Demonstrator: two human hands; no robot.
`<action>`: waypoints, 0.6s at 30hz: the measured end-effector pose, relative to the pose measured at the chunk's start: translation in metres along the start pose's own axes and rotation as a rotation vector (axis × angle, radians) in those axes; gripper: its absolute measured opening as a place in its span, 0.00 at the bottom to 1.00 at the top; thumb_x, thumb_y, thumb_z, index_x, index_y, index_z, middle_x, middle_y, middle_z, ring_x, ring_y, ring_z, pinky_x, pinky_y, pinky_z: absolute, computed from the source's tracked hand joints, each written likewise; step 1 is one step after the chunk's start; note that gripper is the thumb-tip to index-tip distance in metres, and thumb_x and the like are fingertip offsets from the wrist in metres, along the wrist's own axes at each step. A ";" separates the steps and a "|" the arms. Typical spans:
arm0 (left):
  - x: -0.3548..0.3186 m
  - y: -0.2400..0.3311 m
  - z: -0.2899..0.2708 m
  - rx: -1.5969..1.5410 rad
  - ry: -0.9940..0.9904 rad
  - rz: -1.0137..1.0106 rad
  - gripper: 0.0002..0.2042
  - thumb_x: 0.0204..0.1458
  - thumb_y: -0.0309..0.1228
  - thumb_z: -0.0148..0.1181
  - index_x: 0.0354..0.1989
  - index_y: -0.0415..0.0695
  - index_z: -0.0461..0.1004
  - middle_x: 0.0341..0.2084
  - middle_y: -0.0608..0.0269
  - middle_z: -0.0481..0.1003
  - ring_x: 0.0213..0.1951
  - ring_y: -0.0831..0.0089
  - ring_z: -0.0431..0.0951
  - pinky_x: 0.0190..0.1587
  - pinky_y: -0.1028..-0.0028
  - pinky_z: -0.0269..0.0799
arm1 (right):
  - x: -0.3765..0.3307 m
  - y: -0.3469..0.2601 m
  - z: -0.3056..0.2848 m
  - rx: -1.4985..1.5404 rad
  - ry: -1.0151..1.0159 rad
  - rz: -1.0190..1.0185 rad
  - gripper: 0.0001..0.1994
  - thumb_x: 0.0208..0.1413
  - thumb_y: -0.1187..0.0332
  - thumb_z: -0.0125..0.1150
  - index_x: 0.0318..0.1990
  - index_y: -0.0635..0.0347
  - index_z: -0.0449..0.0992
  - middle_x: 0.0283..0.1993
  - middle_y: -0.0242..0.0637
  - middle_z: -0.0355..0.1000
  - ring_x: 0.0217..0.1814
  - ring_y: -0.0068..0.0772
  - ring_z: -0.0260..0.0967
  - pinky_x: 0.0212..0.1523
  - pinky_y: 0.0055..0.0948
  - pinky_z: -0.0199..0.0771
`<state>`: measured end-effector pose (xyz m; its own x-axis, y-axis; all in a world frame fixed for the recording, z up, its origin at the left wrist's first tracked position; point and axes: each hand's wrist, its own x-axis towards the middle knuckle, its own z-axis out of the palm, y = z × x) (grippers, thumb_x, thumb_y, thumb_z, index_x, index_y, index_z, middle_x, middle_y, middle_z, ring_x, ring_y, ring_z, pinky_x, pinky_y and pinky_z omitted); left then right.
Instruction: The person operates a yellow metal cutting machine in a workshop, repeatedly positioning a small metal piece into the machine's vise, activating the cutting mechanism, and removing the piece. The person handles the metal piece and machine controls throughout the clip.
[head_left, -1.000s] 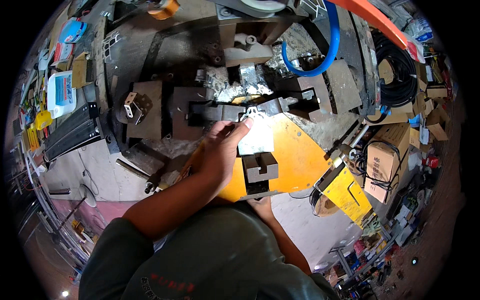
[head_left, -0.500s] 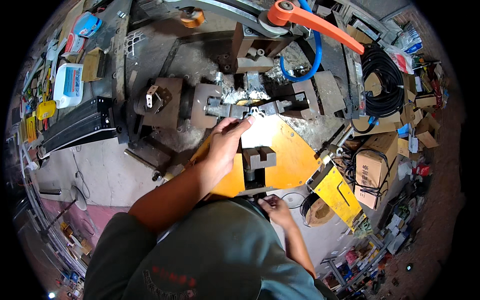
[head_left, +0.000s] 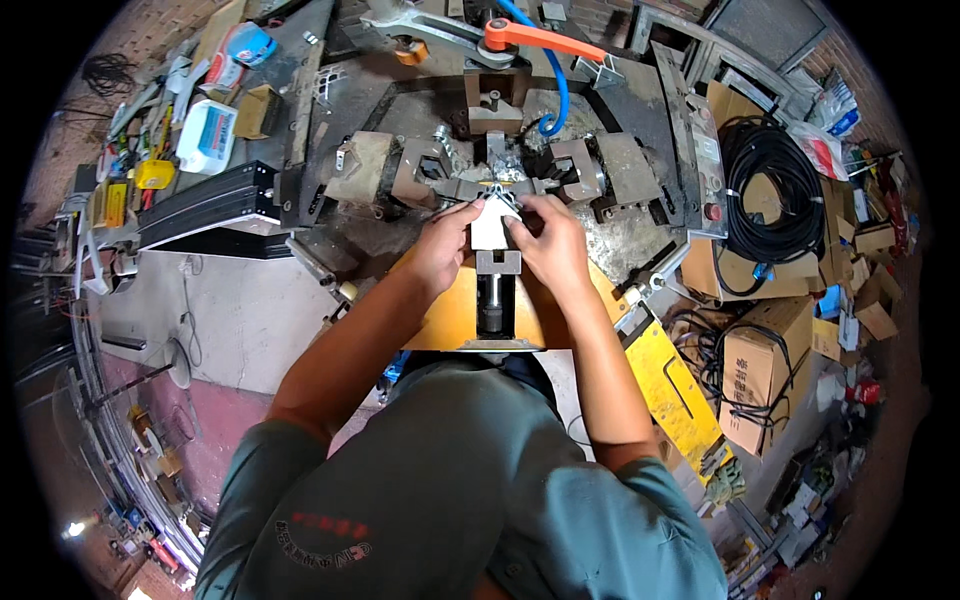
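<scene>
A small silver metal profile piece (head_left: 497, 191) with hollow cells sits among the steel jaws at the middle of the machine. From its left side my left hand (head_left: 442, 247) pinches it, fingertips and thumb together. My right hand (head_left: 556, 246) closes on it from the other side, thumb bent inward. Glare whitens the plate between my hands, so the exact finger contact is hard to see. Just below stands a notched steel block (head_left: 498, 262), in front of a metal cylinder (head_left: 490, 303) in the slot of the yellow plate (head_left: 445, 318).
Steel clamp blocks (head_left: 362, 168) flank the centre. An orange lever (head_left: 545, 38) and a blue hose (head_left: 562, 88) hang over the back. Black extrusions (head_left: 215, 205) and a white jug (head_left: 207, 137) lie left. Coiled black cable (head_left: 770, 190) and a cardboard box (head_left: 768, 375) are right.
My right hand has come up from below the machine's front edge to the profile piece. My left hand stays at the piece. The cylinder in the slot now shows more, and my view has shifted.
</scene>
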<state>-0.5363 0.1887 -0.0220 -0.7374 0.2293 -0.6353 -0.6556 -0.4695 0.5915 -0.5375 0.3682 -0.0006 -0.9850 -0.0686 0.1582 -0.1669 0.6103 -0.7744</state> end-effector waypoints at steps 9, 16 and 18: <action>-0.036 -0.011 0.006 0.037 0.056 0.114 0.15 0.62 0.42 0.55 0.49 0.46 0.73 0.41 0.69 0.77 0.46 0.76 0.75 0.51 0.74 0.67 | 0.008 0.009 -0.003 -0.061 0.000 -0.239 0.09 0.50 0.67 0.64 0.37 0.60 0.81 0.37 0.40 0.76 0.36 0.48 0.76 0.37 0.41 0.76; -0.156 -0.014 0.011 -0.014 0.381 0.206 0.20 0.63 0.40 0.54 0.56 0.38 0.69 0.48 0.60 0.75 0.54 0.71 0.72 0.58 0.73 0.65 | 0.009 0.005 -0.023 -0.044 -0.042 -0.239 0.10 0.48 0.65 0.66 0.37 0.56 0.82 0.34 0.38 0.76 0.31 0.46 0.75 0.33 0.39 0.76; -0.185 -0.035 -0.015 -0.107 0.240 0.382 0.16 0.63 0.38 0.54 0.52 0.38 0.72 0.46 0.59 0.76 0.50 0.72 0.75 0.55 0.73 0.68 | 0.002 0.013 -0.019 -0.083 -0.143 -0.238 0.12 0.49 0.67 0.67 0.42 0.57 0.80 0.37 0.39 0.76 0.34 0.44 0.76 0.36 0.35 0.76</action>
<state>-0.3741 0.1499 0.0670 -0.8563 -0.1749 -0.4860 -0.3141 -0.5706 0.7588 -0.5405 0.3906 0.0012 -0.9158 -0.3246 0.2366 -0.3955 0.6258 -0.6722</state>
